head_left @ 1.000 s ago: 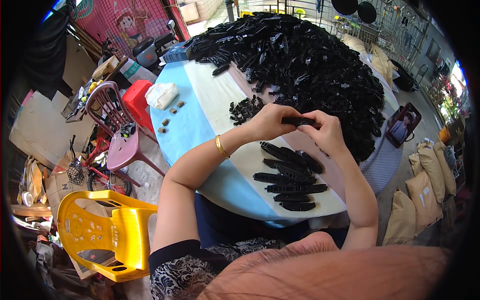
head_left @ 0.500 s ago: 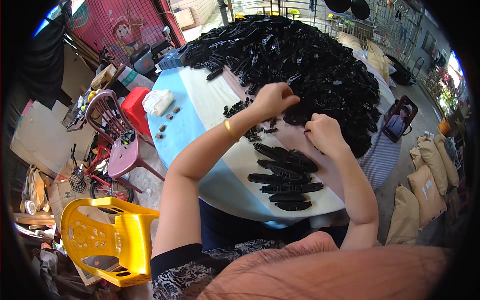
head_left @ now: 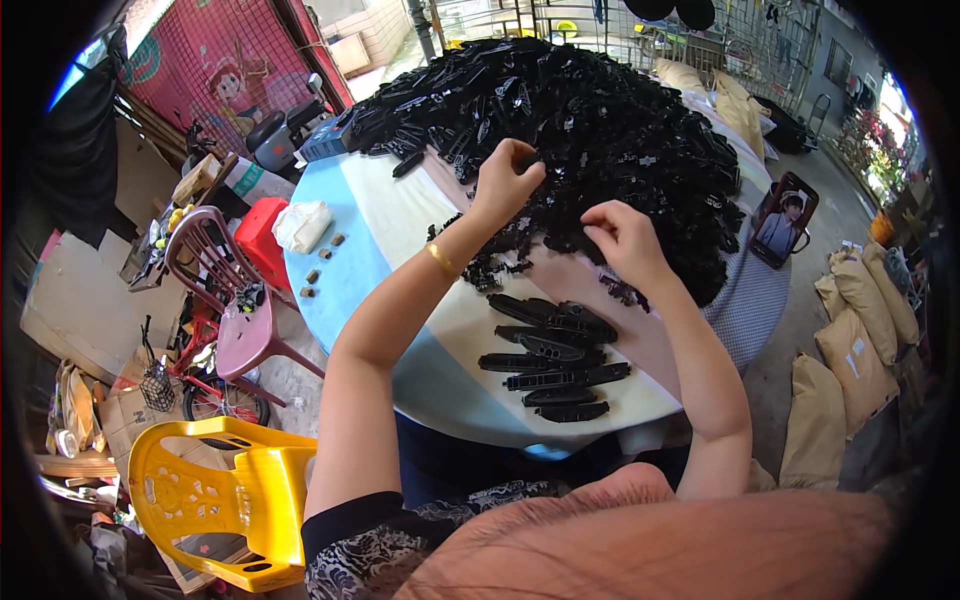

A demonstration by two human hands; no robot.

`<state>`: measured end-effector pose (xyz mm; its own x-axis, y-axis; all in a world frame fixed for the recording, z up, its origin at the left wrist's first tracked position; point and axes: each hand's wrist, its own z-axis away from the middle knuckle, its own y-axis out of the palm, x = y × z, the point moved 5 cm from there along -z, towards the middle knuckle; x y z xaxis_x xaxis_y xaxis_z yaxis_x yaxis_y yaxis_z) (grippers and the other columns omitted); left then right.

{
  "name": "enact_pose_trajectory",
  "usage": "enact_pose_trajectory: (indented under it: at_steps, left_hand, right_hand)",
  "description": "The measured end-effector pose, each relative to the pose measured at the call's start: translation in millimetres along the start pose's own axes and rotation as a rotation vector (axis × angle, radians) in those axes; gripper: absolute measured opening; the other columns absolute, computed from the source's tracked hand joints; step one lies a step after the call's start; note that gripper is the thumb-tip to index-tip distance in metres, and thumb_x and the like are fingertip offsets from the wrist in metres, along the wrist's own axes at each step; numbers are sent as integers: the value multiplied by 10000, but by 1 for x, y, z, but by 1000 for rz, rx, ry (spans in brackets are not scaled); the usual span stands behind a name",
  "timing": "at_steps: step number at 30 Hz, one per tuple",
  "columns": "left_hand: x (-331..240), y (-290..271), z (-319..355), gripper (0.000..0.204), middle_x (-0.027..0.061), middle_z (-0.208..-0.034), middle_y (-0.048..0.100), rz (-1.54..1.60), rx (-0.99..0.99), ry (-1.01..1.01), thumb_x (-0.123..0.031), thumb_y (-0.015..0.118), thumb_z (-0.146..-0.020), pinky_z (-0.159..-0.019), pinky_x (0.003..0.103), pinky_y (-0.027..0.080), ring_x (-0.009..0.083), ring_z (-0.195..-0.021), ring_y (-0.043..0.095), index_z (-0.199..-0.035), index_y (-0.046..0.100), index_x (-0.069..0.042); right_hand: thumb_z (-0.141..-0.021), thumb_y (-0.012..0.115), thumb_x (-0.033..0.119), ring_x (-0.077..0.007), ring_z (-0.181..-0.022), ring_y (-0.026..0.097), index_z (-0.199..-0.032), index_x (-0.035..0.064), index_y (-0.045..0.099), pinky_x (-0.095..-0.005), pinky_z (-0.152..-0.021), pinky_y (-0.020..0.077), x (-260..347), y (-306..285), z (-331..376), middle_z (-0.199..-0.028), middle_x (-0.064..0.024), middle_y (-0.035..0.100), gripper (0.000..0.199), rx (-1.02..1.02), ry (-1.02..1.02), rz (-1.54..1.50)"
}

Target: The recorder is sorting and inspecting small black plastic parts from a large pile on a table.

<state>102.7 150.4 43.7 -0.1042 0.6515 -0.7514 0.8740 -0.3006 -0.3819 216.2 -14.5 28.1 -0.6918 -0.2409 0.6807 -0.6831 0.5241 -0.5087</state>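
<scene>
My left hand (head_left: pixel 507 183) is over the near part of a large heap of black plastic parts (head_left: pixel 610 130). Its fingers curl inward in a pinch, and whatever they hold blends into the dark pieces behind. To its right, my right hand (head_left: pixel 630 242) hovers at the heap's near edge, fingers bent, with a gap between thumb and forefinger. Small black pieces (head_left: pixel 487 270) lie scattered below my left hand. Closer to me, several long, narrow black plastic parts (head_left: pixel 555 345) lie side by side in a loose column on the striped tablecloth (head_left: pixel 430 300).
A phone (head_left: pixel 783 222) stands upright at the table's right. On the left side lie a white plastic bag (head_left: pixel 302 227) and several small brown bits (head_left: pixel 312 275). A yellow chair (head_left: pixel 270 490) and a pink chair (head_left: pixel 245 325) stand to the left; full sacks (head_left: pixel 855 350) stand on the right.
My left hand has moved slightly up and left over the heap. The right hand has lifted away from the table edge of the heap, its fingers opening. The whole view has shifted slightly.
</scene>
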Motion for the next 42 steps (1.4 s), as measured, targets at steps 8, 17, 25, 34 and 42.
enact_pose_trajectory:
  at_steps: [8,17,25,34,42]
  left_hand:
    - [-2,4,77,259,107,-969,605,706,619,-403,-48,599,-843,-794,274,539,164,-853,638,-1063,482,25]
    - [-5,1,83,259,111,-1013,595,914,587,-471,-56,592,-862,-830,263,536,166,-902,631,-1086,484,17]
    - [-6,7,89,286,94,-1056,593,1239,524,-538,-126,518,-916,-876,355,512,222,-946,622,-1193,465,-78]
    - [-2,7,90,282,103,-916,616,1138,606,-625,-230,490,-942,-563,282,490,190,-684,600,-1174,493,-70]
    - [-1,2,93,261,128,-838,643,860,776,-691,-281,511,-935,-446,201,440,120,-581,580,-937,563,-25]
  right_hand:
    - [-820,605,-33,-112,-780,635,-972,-10,630,-218,-720,516,13,-3,-1,-861,-63,661,156,-106,17,-538]
    - [-695,684,-50,-194,-760,660,-836,2,667,-266,-691,513,38,5,6,-841,-109,676,152,-136,-294,-90]
    - [-763,655,-42,-116,-751,634,-874,-4,670,-226,-659,510,27,10,9,-833,-67,669,118,-148,-21,-351]
    - [-724,665,-68,-165,-796,611,-858,13,681,-242,-663,517,59,7,9,-824,-69,664,157,-152,-425,-137]
    - [-616,664,-59,-213,-823,592,-791,52,690,-275,-638,530,72,15,15,-818,-47,662,209,-86,-658,217]
